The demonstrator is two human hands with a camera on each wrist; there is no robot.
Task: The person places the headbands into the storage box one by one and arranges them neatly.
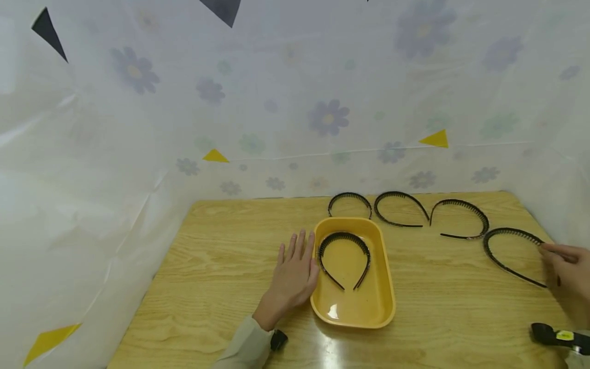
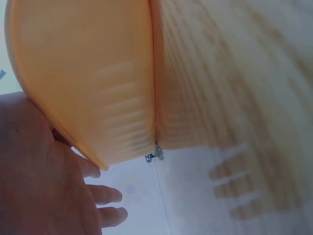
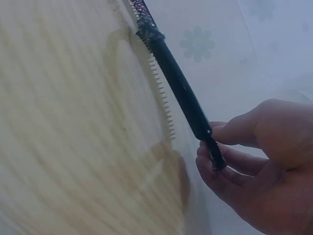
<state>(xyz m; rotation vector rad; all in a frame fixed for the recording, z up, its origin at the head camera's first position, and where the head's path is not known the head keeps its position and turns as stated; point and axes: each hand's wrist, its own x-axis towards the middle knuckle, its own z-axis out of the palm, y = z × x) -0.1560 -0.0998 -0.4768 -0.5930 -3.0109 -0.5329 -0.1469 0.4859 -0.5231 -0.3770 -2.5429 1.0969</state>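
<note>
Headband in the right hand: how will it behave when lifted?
The headband, pinched by the right hand, is probably stiff: its open arch holds a smooth curve. Its thin band suggests lightness. Its comb-like teeth might snag.

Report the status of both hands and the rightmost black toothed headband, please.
Left hand: fingers straight, touching yellow rounded-rectangular plastic tray. Right hand: pinching rightmost black toothed headband by one end. Obstacles: none visible between headband and tray.

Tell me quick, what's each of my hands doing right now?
Left hand: open, fingers straight, at the edge of the tray.
Right hand: holding a headband by one end.
</note>
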